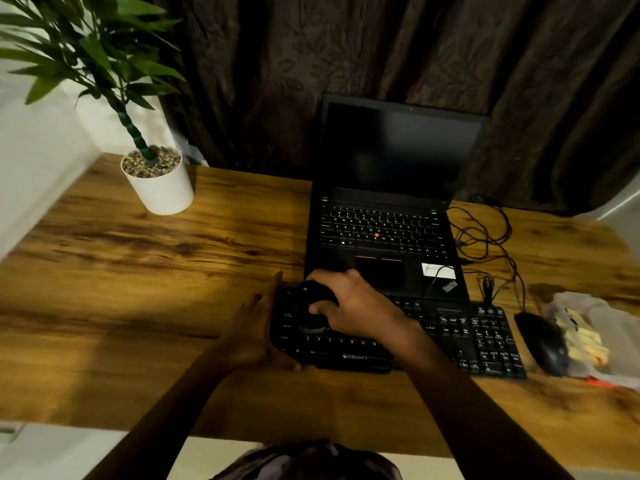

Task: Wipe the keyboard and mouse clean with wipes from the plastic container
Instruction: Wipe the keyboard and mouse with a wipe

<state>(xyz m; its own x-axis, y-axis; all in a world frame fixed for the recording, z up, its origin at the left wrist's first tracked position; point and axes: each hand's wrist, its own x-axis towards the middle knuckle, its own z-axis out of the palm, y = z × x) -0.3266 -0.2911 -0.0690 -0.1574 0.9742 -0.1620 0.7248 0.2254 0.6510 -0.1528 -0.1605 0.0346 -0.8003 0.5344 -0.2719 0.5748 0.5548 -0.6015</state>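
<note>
My black keyboard (450, 334) lies across the wooden counter (138, 289), a full-size board with white legends and a number block at its three o'clock end. Its front edge reads "ZEBRONICS", and above that I can make out the row Z X C V B N M. My left hand (254, 327) stands flat against the keyboard's nine o'clock end, fingers straight and together. My right hand (360, 306) is curled down over the left part of the keys, gripping a dark wad (320, 292); it is too dark for me to tell what it is. The black wired mouse (542, 342) sits just beside the keyboard at three o'clock. Touching the mouse on its far side is the clear plastic container (595, 323), with blurred yellowish contents. At twelve o'clock from the keyboard stands an open black laptop (388, 209), screen dark, with "ThinkPad" on the palm rest, a red nub among its keys, and a white sticker (438, 270) I cannot read.
</note>
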